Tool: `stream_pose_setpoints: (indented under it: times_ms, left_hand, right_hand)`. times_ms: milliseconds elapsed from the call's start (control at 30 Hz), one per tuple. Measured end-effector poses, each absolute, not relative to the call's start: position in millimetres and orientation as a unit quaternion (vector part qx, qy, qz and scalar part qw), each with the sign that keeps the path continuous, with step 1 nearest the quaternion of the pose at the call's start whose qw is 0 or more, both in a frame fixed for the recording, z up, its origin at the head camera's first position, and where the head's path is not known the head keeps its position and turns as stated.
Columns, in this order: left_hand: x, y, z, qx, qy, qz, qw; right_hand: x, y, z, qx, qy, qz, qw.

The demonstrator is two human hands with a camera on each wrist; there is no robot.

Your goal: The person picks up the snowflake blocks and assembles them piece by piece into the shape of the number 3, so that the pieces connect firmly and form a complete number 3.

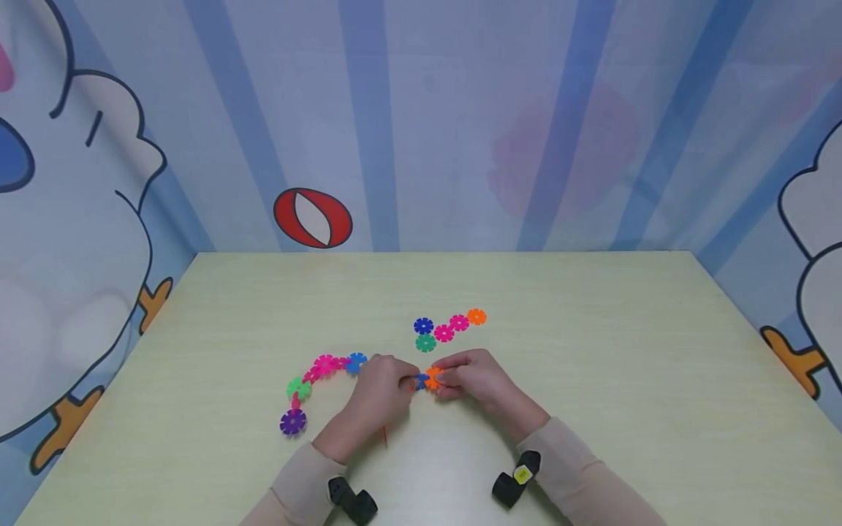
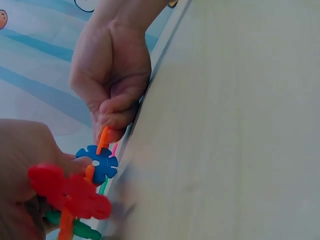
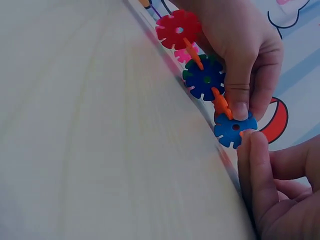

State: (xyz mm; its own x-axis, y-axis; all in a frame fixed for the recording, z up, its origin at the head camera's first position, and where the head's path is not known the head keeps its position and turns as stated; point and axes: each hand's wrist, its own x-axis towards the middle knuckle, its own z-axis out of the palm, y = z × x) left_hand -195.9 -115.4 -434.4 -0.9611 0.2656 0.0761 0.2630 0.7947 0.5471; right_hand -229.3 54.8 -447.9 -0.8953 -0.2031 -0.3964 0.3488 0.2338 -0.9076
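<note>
Between both hands is a chain of notched plastic discs slotted together. My left hand (image 1: 384, 387) pinches its light blue disc (image 3: 235, 129) with the thumb on the face. An orange disc (image 1: 433, 378), slotted into that blue one, is pinched by the fingertips of my right hand (image 1: 475, 378). In the right wrist view the chain continues past the left thumb through an orange disc (image 3: 222, 103), a dark blue disc (image 3: 202, 80) and a red disc (image 3: 175, 32). My right fingers mostly hide their orange disc there.
Left of my left hand, a curved chain of purple (image 1: 292, 422), green (image 1: 299, 388), pink (image 1: 325, 364) and blue (image 1: 356, 363) discs lies on the pale table (image 1: 592, 314). Several loose discs, including a green one (image 1: 425, 342) and an orange one (image 1: 476, 316), lie beyond the hands.
</note>
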Motion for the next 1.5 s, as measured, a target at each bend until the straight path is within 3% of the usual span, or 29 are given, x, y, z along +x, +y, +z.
stream_pose_setpoints:
  times_ms: [400,667,1000,1233,1500]
  left_hand:
    - [-196,-119,-430,0.148,0.950,0.274,-0.004]
    - [-199,-122,-426,0.133,0.951,0.279,0.005]
    - [-202,-121,-422,0.126,0.954,0.273,0.023]
    - [-204,-121,-419,0.145,0.957,0.248,0.031]
    - [-210,-123,-415,0.142,0.953,0.255,0.081]
  right_hand:
    - [-236,59,-443,-0.022,0.789,-0.563,0.244]
    - [-262,57,-433,-0.087,0.880,-0.444,0.144]
    - [-284,39,-430,-0.077,0.930,-0.333,0.135]
    - [-286,41,-433,-0.082,0.926,-0.345,0.134]
    - [-280,52,-436,-0.084,0.901,-0.407,0.124]
